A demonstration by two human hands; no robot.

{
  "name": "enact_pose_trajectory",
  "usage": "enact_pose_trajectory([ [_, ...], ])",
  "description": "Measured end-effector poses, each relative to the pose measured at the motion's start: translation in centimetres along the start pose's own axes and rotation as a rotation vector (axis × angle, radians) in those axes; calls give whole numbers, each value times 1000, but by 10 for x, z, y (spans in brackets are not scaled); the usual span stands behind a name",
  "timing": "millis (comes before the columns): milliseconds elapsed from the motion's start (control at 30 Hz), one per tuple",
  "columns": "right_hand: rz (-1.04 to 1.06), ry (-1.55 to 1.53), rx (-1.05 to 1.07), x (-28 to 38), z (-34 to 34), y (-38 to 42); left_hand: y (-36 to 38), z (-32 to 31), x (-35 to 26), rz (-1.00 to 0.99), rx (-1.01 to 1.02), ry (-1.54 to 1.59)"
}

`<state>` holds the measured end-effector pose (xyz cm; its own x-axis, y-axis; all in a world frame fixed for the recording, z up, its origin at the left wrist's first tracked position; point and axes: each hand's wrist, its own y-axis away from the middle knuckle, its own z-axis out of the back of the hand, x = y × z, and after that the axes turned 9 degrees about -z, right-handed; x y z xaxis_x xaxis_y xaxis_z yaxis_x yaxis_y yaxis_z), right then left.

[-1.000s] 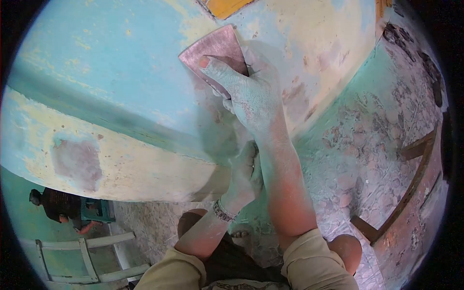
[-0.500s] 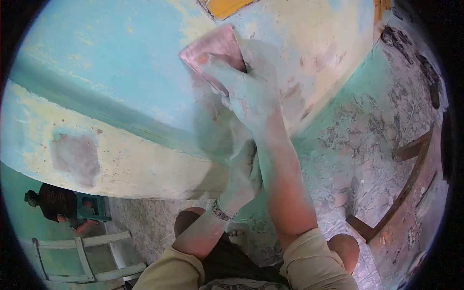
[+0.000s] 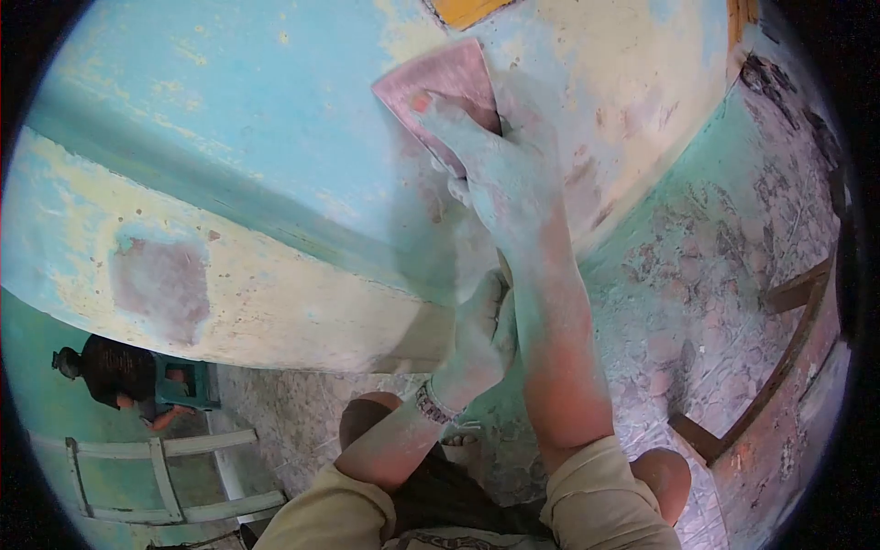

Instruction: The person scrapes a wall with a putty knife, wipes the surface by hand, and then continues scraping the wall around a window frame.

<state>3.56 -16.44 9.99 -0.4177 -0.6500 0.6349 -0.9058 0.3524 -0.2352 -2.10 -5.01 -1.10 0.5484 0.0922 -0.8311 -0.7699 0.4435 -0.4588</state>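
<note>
Two dusty hands in your shot: your right hand [image 3: 518,174] is gripping a pinkish-maroon, fan-shaped abrasive-looking sheet [image 3: 454,73], thumb on top, held at the big curved blue-and-cream painted surface [image 3: 302,110], just below the orange-yellow panel [image 3: 467,9]. Your left hand [image 3: 481,325] is lower down beside your right forearm, fingers curled; can't tell if there's anything inside them. Down at the left, a person in a dark shirt [image 3: 119,367] is by an open-sided teal plastic stool [image 3: 194,396], with a pale wooden slatted frame [image 3: 163,477] nearby.
</note>
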Motion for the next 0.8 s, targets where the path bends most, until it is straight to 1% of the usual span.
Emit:
enact_pose_trajectory([
  [33, 12, -38, 10, -2, 1, 0, 2, -1, 0, -6, 9, -9],
  [133, 92, 171, -36, 7, -3, -1, -2, 8, -1, 249, 35, 206],
  [233, 21, -7, 11, 12, -14, -2, -8, 16, -8, 237, 66, 217],
  [300, -3, 12, 40, 10, -8, 1, 0, 11, -3, 142, 44, 139],
  [333, -14, 27, 56, 8, -5, 2, 2, 9, -1, 141, 40, 124],
  [367, -29, 23, 22, 5, -5, 3, 4, 8, 1, 139, 36, 109],
  [433, -65, 10, -48, 1, -5, 6, 5, 9, -1, 198, 42, 108],
  [467, -68, 39, -49, 3, -4, 6, 4, 10, -2, 208, 43, 103],
  [533, -80, 88, -44, 10, -7, 3, -4, 12, -12, 146, 35, 73],
  [633, -113, 28, 1, 10, -5, 3, -7, 15, -29, 183, 107, -230],
  [733, -167, -45, -53, 6, -6, 4, -3, 15, -24, 59, 125, -273],
  [800, -83, -63, 24, 10, -11, -1, -11, 16, -19, 52, 31, -196],
])
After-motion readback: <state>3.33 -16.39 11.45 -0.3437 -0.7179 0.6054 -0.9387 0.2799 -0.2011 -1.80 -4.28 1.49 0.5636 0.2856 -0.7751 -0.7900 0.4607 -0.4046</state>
